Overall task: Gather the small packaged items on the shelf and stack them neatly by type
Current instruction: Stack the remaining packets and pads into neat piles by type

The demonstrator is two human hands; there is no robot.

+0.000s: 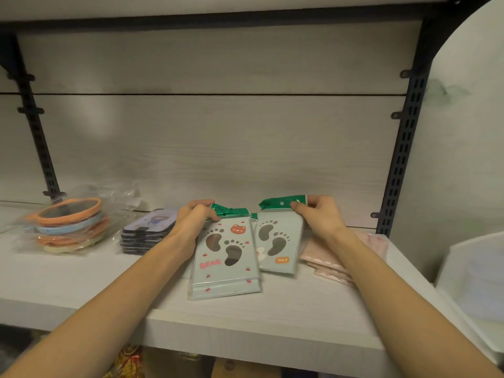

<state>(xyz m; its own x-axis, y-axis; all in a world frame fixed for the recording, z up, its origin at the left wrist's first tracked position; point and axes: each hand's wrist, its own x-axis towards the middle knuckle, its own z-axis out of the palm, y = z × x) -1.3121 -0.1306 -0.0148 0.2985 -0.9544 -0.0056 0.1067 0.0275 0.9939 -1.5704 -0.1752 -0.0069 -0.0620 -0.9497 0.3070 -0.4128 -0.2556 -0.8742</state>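
Two groups of pale green footprint packets with green header tabs lie on the white shelf (245,328). My left hand (195,219) grips the top left edge of the "BEAR" packet stack (226,257), which holds at least two packets. My right hand (320,216) pinches the green tab of the "HEY" packet (281,246), lifted slightly at its top end. The two groups touch side by side, the "HEY" one tucked a little behind the "BEAR" stack.
A stack of dark-edged flat cards (147,233) sits left of my left hand. Further left lies a pile of bagged round orange and blue mirrors (71,225). Pink packets (330,263) lie under my right forearm. A white box (474,276) stands beyond the shelf's right end.
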